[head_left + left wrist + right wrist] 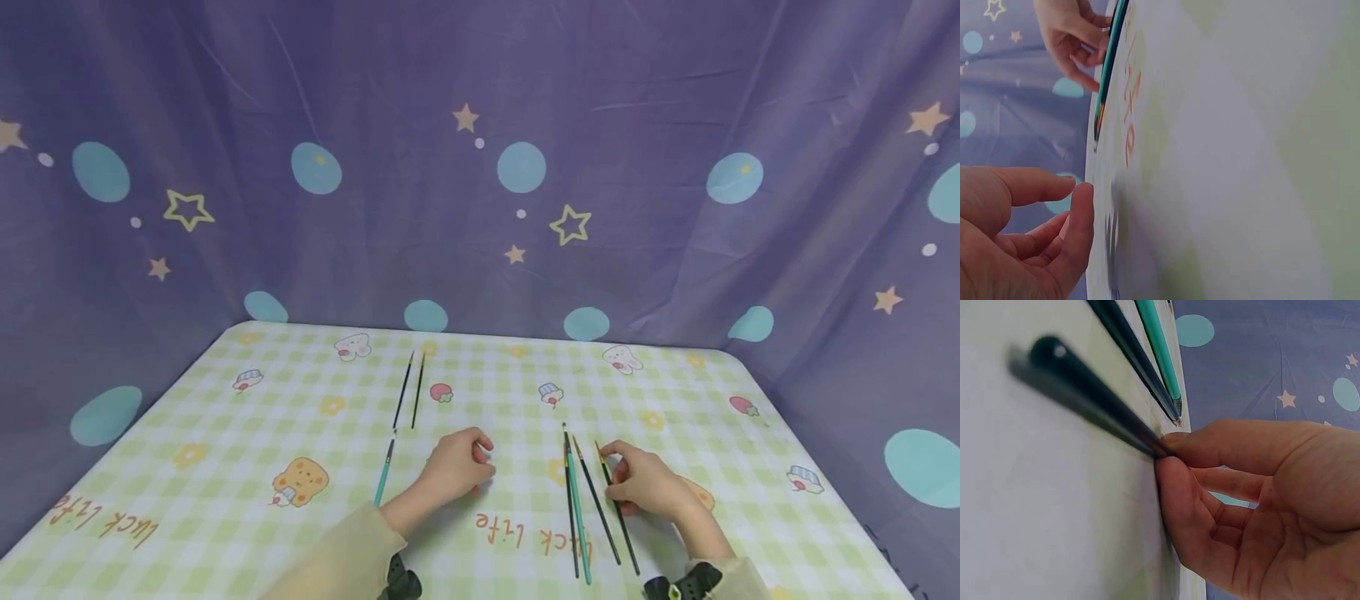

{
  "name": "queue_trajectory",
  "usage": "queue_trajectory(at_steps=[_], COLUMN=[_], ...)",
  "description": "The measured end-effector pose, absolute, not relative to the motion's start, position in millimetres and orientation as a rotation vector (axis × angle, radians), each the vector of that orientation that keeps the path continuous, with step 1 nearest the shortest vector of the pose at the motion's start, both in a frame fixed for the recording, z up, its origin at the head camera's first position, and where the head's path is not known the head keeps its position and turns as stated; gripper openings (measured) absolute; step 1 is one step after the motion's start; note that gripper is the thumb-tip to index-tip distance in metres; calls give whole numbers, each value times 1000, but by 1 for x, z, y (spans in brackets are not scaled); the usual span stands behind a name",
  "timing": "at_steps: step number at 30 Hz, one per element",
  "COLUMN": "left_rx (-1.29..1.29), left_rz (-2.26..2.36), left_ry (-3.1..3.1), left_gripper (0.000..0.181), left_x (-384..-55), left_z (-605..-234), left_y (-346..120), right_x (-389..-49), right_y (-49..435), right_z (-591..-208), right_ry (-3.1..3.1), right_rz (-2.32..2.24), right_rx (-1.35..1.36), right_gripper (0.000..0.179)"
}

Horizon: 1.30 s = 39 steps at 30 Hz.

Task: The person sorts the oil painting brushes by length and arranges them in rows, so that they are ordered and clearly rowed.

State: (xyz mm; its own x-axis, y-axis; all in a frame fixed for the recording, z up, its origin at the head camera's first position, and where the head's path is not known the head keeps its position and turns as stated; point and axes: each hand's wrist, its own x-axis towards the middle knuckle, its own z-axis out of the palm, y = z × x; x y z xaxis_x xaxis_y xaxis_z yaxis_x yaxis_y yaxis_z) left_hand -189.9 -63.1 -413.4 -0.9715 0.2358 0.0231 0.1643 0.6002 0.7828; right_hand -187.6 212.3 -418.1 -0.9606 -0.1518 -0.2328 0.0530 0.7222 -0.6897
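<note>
My right hand pinches a dark-handled paintbrush between thumb and finger at the right of a group. In the right wrist view the dark handle runs to the fingertips, close to the cloth. Just left of it lie another dark paintbrush, a teal paintbrush and a further dark one. My left hand hovers or rests near the middle of the table, fingers loosely bent. In the left wrist view, a gap shows between thumb and finger of the left hand, with nothing held.
Two thin dark paintbrushes lie side by side at the back left. A teal paintbrush lies nearer, partly behind the left forearm. A green-checked cloth covers the table; a purple curtain hangs behind it.
</note>
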Motion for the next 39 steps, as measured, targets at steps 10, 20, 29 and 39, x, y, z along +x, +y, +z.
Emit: queue_trajectory(at_steps=[10, 20, 29, 39], left_rx=[370, 359, 314, 331], left_rz=[1425, 1487, 1433, 1261], left_ry=[2602, 2512, 2558, 2711], left_gripper=[21, 22, 24, 28], left_x=[-186, -181, -181, -181], left_z=[-419, -425, -427, -427], left_y=[-22, 6, 22, 31], right_x=[-187, -186, -187, -187], right_y=[214, 214, 213, 213], right_z=[-419, -420, -418, -418], right_ry=[2630, 2629, 2643, 2641], right_rz=[-1108, -1126, -1111, -1099], right_rx=[-122, -151, -134, -129], right_gripper=[49, 50, 50, 50])
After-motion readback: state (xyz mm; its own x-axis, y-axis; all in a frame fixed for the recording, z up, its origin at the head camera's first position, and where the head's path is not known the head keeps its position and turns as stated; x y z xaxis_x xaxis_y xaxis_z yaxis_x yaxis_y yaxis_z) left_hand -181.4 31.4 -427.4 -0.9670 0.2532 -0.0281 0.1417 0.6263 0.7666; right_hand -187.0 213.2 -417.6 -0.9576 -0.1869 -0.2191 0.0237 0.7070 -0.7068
